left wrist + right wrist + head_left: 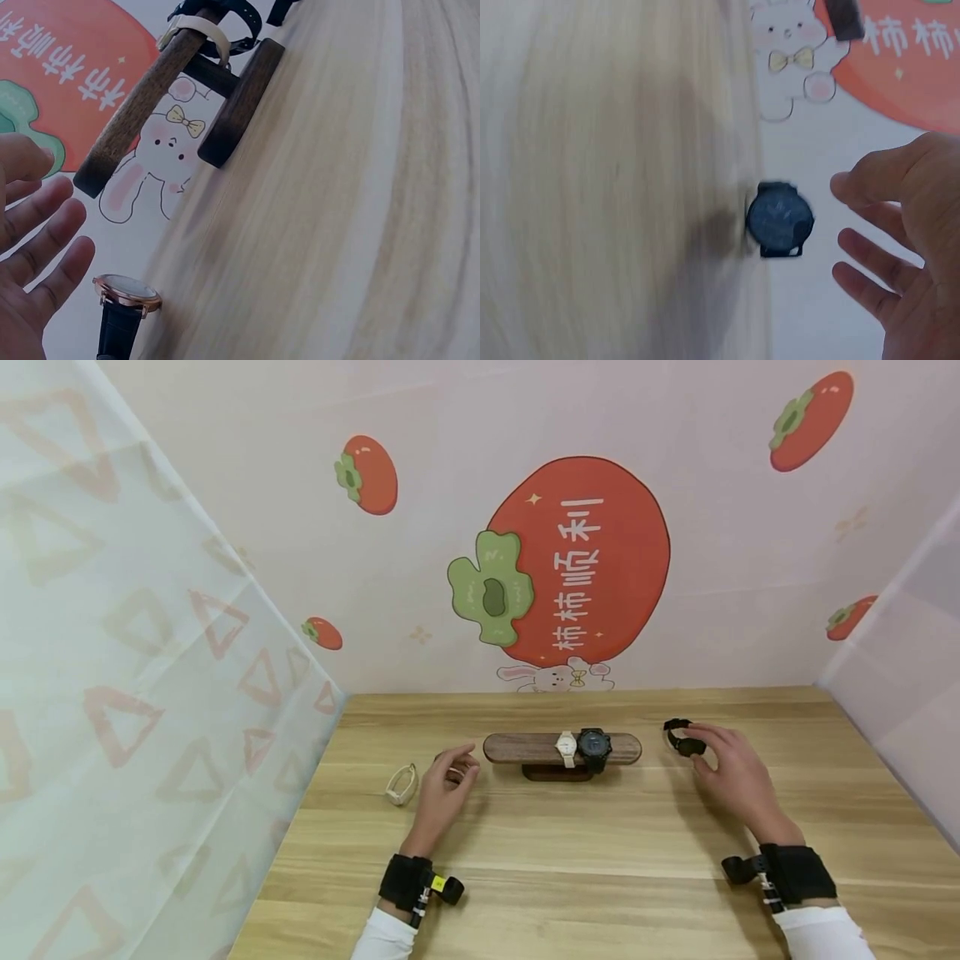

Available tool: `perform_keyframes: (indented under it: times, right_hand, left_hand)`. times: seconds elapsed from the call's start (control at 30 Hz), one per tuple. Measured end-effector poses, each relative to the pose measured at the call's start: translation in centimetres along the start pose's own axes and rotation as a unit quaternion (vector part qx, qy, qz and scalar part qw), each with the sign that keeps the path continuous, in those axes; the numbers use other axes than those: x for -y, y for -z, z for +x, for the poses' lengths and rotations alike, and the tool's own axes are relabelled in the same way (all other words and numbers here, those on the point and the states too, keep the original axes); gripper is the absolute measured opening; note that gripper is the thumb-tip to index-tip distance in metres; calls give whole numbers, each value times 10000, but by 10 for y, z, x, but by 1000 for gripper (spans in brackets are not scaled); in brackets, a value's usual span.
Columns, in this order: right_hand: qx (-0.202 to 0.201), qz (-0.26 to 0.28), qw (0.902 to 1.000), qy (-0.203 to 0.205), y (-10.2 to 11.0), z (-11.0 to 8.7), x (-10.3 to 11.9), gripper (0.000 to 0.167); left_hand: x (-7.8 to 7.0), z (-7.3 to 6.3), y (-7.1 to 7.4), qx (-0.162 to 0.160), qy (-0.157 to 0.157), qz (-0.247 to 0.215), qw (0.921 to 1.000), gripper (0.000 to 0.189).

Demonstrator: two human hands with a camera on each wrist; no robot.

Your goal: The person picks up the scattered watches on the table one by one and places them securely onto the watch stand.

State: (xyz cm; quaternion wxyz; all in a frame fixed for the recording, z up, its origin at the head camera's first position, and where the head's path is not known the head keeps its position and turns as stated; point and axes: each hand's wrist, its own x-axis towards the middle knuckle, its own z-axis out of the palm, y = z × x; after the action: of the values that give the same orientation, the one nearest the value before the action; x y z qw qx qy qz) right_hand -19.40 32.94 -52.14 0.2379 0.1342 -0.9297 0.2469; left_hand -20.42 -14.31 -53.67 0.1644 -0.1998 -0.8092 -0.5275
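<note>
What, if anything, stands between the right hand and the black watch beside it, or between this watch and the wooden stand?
Nothing visible. The right wrist view shows an open gap between the right hand and the black watch; in the head view, only bare tabletop lies between this watch and the wooden stand.

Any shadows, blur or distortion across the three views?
Head: bright, soft shadow beside the right hand; left wrist: dimmer, grain on the table bows, perhaps lens distortion; right wrist: black watch looks soft, dial unreadable, broad shadow on the table.
</note>
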Motion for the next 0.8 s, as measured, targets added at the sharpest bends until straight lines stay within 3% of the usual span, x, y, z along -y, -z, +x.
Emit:
perform_keyframes:
  times: [0.23, 0.4, 0.8]
  right_hand:
    - [417, -144, 9982, -414, 4, 1, -20, 45]
    - [424, -186, 9980, -419, 1, 2, -25, 42]
    - [556, -192, 9968, -538, -6, 0, -30, 38]
  left_hand:
    - [4, -1, -2, 117, 125, 58, 9998, 39]
    - [4, -1, -5, 150, 305, -28, 9994, 37]
    - [6, -4, -9, 89, 271, -127, 9995, 35]
